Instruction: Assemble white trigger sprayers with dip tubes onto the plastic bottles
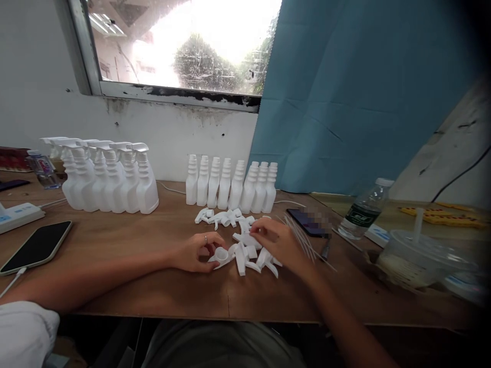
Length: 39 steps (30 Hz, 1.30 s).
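Note:
My left hand (199,252), wearing a ring, has its thumb and fingers closed around a white trigger spray head (221,255) whose round collar faces up. The fingertips of my right hand (275,240) are pinched on another white spray head (243,238), partly covered by the fingers. Between and in front of both hands lies a loose pile of white spray heads (240,258). Several more spray heads (226,218) lie behind them. Beyond stand white bottles without heads (235,186) in a row. To the left are white bottles fitted with spray heads (111,179).
A phone on a cable (36,247) lies at left, near a power strip (19,217) and a water bottle (44,169). At right are thin white tubes (301,237), a dark phone (307,222), another water bottle (362,212) and a lidded cup with a straw (412,260).

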{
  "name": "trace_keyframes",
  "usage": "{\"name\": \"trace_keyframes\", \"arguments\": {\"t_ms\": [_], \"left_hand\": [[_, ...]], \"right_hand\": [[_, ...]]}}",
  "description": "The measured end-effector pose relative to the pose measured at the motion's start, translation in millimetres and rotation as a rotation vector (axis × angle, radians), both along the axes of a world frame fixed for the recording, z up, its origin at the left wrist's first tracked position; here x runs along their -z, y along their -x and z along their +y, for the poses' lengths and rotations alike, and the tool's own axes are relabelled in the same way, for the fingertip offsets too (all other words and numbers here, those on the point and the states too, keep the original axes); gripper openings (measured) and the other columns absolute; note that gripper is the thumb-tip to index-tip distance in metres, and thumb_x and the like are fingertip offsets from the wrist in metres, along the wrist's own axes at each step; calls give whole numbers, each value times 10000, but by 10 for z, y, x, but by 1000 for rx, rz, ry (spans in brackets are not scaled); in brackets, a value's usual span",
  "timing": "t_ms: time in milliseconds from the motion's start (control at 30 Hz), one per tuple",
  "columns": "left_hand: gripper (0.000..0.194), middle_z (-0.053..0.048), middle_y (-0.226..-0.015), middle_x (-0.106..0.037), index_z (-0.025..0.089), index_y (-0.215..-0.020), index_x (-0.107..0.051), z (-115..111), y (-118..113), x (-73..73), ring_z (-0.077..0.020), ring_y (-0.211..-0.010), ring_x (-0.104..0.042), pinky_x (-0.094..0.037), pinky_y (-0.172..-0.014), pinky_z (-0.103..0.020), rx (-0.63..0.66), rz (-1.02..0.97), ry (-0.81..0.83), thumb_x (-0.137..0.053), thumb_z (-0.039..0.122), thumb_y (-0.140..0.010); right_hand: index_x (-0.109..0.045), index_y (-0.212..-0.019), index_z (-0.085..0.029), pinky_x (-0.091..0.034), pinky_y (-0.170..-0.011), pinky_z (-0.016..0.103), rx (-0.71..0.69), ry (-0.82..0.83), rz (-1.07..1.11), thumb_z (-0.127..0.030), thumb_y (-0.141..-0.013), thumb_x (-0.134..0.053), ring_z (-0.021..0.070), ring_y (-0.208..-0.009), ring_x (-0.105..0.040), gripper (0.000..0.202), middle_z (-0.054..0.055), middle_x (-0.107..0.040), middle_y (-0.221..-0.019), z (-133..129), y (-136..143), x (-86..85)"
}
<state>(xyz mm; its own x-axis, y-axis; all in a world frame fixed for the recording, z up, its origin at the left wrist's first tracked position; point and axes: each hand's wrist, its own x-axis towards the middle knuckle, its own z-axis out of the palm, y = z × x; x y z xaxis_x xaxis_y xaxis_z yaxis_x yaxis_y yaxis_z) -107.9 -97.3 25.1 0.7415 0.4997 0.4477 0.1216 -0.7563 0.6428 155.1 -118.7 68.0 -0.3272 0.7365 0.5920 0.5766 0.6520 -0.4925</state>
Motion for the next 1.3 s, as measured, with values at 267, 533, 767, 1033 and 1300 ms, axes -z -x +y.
{"name": "trace_keyframes", "arguments": {"t_ms": [267, 533, 767, 1033, 1300], "left_hand": [[413, -55, -991, -610, 167, -1108, -485, 14, -57, 45, -140, -903, -614, -546, -812, -295, 49, -70, 267, -682, 202, -747], [269, -36, -910, -620, 148, -1000, -546, 64, 4, 89, -93, -736, -589, -502, -655, -190, -6, -15, 165, -655, 296, -805], [234, -38, -900, -681, 148, -1022, -609, 95, 42, 86, -105, -766, -615, -485, -716, -188, -27, 52, -54, -616, 304, -847], [173, -71, -1006, -701, 162, -953, -620, 120, 42, 59, -133, -886, -646, -497, -817, -214, 24, 51, -190, -607, 296, -844], [146, -66, -982, -698, 151, -919, -616, 111, 42, 80, -121, -833, -645, -498, -770, -204, 12, 19, -196, -625, 243, -806]], "right_hand": [[-610, -944, -202, -475, -817, 384, -260, -173, -163, -140, -930, -475, 214, -906, -582, 150, 82, -656, -952, -244, 435, 245], [-598, -998, -185, -445, -883, 429, -206, -245, -313, -83, -872, -488, 236, -1007, -537, 195, 111, -607, -1102, -295, 424, 223], [-602, -1043, -201, -423, -928, 431, -197, -201, -340, -114, -889, -530, 232, -1073, -537, 190, 102, -597, -1168, -294, 409, 230], [-615, -1059, -208, -414, -949, 408, -194, -142, -363, -124, -911, -533, 210, -1086, -534, 189, 79, -598, -1162, -275, 398, 209], [-647, -1038, -219, -445, -963, 409, -232, -57, -331, -121, -911, -522, 214, -1093, -551, 203, 78, -608, -1135, -309, 402, 135]]}}
